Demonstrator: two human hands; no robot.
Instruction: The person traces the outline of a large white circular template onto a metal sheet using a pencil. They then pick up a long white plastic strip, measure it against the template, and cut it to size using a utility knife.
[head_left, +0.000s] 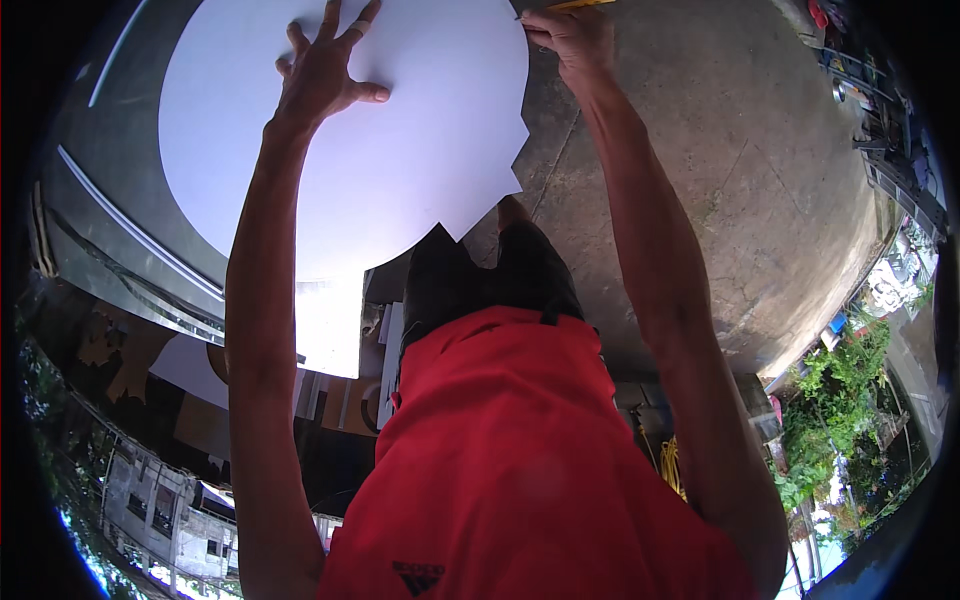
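My left hand point(325, 75) lies open on a large white sheet point(400, 150), its fingers spread and thumb stretched to the right. The sheet has a rounded left side and a jagged edge at its lower right, with pointed notches. At the sheet's upper right edge my right hand point(572, 42) is closed in a pinch. It holds a slim yellow tool point(585, 4), whose dark tip meets the sheet's edge. The frame's top cuts off part of this tool, so its exact kind cannot be made out.
Grey concrete floor point(740, 190) spreads to the right, with a thin crack in it. Long pale strips point(140, 225) lie at the left. Brown and white cut pieces point(190, 380) are at the lower left. A yellow coil point(670, 465) and green plants point(830, 410) show at the lower right.
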